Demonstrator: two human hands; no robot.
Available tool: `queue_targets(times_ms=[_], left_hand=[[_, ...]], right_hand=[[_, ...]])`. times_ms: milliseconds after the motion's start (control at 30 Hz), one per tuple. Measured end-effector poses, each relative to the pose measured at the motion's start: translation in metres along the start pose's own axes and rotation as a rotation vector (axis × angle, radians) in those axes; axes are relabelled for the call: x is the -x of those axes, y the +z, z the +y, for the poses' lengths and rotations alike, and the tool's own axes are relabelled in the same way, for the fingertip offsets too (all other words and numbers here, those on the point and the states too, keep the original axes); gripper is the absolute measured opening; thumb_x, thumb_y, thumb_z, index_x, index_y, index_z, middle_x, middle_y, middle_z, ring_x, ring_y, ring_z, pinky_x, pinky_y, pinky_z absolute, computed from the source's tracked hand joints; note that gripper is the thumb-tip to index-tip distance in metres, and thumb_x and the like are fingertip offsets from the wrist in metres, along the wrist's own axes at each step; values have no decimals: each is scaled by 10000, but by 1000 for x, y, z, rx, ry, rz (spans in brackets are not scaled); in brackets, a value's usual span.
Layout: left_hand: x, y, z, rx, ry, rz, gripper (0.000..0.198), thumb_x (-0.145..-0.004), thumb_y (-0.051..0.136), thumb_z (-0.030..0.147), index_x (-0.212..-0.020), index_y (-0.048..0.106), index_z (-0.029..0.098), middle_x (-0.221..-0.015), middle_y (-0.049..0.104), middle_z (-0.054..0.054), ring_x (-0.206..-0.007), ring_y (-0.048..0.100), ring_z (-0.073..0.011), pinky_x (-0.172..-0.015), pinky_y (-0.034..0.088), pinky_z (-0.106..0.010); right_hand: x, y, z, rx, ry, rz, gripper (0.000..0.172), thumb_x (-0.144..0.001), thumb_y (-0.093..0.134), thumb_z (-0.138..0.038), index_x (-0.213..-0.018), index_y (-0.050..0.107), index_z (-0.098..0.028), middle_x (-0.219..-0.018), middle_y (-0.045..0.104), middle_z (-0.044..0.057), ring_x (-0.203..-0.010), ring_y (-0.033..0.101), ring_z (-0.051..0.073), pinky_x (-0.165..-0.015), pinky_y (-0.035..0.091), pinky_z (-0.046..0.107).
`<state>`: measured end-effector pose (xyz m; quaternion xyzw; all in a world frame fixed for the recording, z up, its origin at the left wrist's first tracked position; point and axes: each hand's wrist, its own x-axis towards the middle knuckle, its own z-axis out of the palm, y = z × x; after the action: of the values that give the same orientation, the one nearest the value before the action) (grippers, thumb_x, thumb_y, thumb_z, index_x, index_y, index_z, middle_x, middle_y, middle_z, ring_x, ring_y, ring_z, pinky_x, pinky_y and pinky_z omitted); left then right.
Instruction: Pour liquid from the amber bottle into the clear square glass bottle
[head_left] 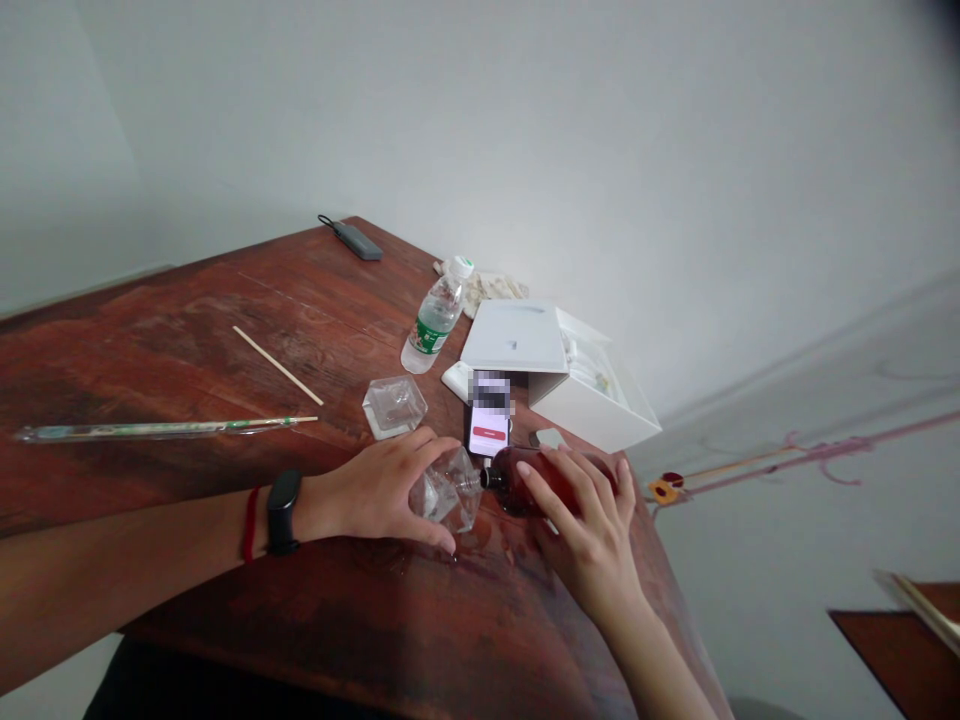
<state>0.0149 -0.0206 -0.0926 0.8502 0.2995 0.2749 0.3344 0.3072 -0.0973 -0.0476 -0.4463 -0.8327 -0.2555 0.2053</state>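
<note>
My left hand [394, 487] is wrapped round a clear faceted plastic cup [456, 500] over the wooden table. In my right hand [592, 525] is a dark red-brown bottle [517, 488], tipped on its side with its black-rimmed mouth at the cup's right side. Whether liquid is flowing cannot be made out. Just beyond my left hand stands a second clear faceted cup [395, 405]. A phone [489, 425] with a lit screen lies behind the bottle's mouth.
A water bottle with a green label [431, 325] stands farther back. Open white boxes [514, 335] are near the wall. One bare stick [277, 365] and a wrapped stick [172, 430] lie left. A grey device [356, 240] rests at the far corner.
</note>
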Motion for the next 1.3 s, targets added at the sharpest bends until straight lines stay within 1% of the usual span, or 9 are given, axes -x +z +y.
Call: queue_targets(times_ms=[267, 500, 633, 867, 1033, 1167, 1300], left_hand=[[-1, 0, 0, -1, 1, 1, 1050, -677, 992, 599, -1533, 520, 215, -1450, 629, -170, -1331, 623, -420, -1151, 483, -565], [-1, -1, 2, -13, 2, -9, 1055, -675, 997, 601, -1523, 526, 188, -1426, 639, -179, -1312, 631, -412, -1141, 491, -560], [-1, -2, 2, -13, 15, 1, 1040, -673, 999, 597, -1512, 535, 195, -1403, 649, -173, -1299, 636, -413, -1132, 497, -564], [-1, -2, 1, -15, 24, 4, 1022, -681, 1000, 590, -1503, 536, 196, -1389, 656, -165, -1268, 654, -404, -1113, 508, -548], [-1, -1, 0, -23, 27, -5, 1007, -700, 981, 610, -1504, 533, 199, -1375, 661, -166, -1278, 649, -412, -1116, 501, -551], [-1, -2, 0, -17, 27, 0, 1020, -693, 982, 625, -1510, 526, 220, -1401, 652, -167, -1286, 645, -412, -1115, 505, -561], [-2, -3, 2, -21, 19, -15, 1043, -688, 994, 608, -1517, 517, 191, -1403, 652, -183, -1292, 644, -412, -1126, 500, -560]], right_hand=[[2, 0, 0, -7, 5, -11, 589, -994, 657, -230, -1559, 551, -360, -1448, 657, 116, -1301, 628, 320, -1303, 155, 694], [2, 0, 2, -4, 5, -33, 659, -1008, 621, -152, -1608, 488, -388, -1467, 647, 105, -1322, 617, 311, -1302, 152, 701], [1, -1, 1, -9, 0, -28, 634, -1017, 627, -179, -1604, 497, -380, -1462, 649, 114, -1321, 618, 317, -1301, 150, 699], [1, -1, 1, 5, -1, -29, 651, -1020, 632, -193, -1621, 476, -387, -1452, 654, 108, -1308, 625, 312, -1306, 149, 684], [0, -1, 1, 15, -6, -22, 716, -1003, 660, -183, -1649, 436, -397, -1443, 663, 106, -1294, 641, 312, -1305, 164, 674], [1, 0, 3, 23, -15, -28, 752, -999, 672, -185, -1663, 406, -416, -1449, 663, 99, -1289, 645, 312, -1304, 171, 680], [2, 0, 3, 26, -15, -26, 759, -992, 681, -190, -1661, 404, -418, -1456, 653, 96, -1316, 630, 311, -1305, 177, 679]])
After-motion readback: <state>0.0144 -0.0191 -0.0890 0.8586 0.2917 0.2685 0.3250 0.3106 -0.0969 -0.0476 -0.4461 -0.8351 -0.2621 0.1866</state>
